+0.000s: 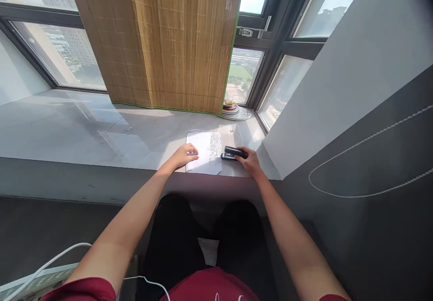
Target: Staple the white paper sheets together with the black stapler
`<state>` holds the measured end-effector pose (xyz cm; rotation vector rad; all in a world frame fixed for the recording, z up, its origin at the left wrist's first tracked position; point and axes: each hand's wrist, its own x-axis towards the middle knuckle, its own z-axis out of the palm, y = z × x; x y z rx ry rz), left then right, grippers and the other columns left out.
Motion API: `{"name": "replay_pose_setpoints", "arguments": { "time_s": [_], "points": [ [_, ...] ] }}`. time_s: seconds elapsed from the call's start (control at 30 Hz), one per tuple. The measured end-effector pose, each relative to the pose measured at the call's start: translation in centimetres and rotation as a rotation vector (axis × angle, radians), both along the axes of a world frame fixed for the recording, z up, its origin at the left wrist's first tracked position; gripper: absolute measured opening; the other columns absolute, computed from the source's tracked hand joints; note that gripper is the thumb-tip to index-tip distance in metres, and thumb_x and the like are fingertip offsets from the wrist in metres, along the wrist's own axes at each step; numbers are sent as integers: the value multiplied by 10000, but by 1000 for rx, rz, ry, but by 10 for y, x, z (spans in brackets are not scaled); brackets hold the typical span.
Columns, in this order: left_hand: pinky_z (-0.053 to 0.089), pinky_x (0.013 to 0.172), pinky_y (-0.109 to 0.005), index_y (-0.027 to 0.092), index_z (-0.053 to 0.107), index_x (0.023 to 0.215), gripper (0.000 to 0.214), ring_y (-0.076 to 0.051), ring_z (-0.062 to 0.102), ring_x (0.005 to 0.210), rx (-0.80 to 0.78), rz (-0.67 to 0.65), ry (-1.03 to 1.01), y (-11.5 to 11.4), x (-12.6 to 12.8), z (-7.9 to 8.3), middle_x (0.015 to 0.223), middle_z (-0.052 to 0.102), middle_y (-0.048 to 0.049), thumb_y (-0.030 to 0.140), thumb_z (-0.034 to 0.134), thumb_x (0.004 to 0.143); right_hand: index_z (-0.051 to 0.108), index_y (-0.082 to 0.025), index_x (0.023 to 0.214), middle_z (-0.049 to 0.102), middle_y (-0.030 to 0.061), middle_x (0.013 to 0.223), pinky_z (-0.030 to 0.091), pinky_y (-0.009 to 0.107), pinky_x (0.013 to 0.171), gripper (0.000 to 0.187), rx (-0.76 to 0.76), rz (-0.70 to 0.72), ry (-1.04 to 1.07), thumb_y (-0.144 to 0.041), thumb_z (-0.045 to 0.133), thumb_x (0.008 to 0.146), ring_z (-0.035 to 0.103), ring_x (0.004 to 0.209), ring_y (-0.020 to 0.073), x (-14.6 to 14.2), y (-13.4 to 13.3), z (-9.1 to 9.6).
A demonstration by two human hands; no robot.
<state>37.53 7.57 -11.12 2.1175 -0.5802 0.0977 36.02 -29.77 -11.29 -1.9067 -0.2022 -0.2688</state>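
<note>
A sheaf of white paper [203,152] lies on the windowsill in front of me, with dense dark writing down its right side. At its left edge is my left hand [182,157], thumb and bent fingers closed on the paper. A black stapler [231,153] is gripped by its rear end in my right hand [249,160]. The stapler's front end points left and reaches the right edge of the paper. Its upper arm stands apart from its base.
The pale windowsill [77,129] runs along the windows. A bamboo blind [169,44] hangs down behind the paper. Stacked plates [232,110] sit in the right corner. A beaded cord [358,196] loops at the right. Lower left are a white cable [56,262] and a crate-like object [43,283].
</note>
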Motion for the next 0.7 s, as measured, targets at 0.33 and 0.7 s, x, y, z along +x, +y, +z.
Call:
{"name": "replay_pose_setpoints", "arguments": {
  "time_s": [0.33,0.7],
  "points": [
    [515,905,-367,234,745,986,218,-242,657,965,-47,132,-44,3,4,0,1091,724,-81,373,578,984,769,-210,1099,792,100,1065,586,430,898,421,7,28,-60,-512,786,806,728,983,297,10,75,8],
    [507,856,-355,220,688,892,174,-216,628,853,-90,208,-40,2,8,-2,1006,662,-61,242,542,985,751,-239,1003,776,69,941,554,402,810,365,-124,-58,-32,-544,808,812,716,896,289,9,54,-5]
  ]
}}
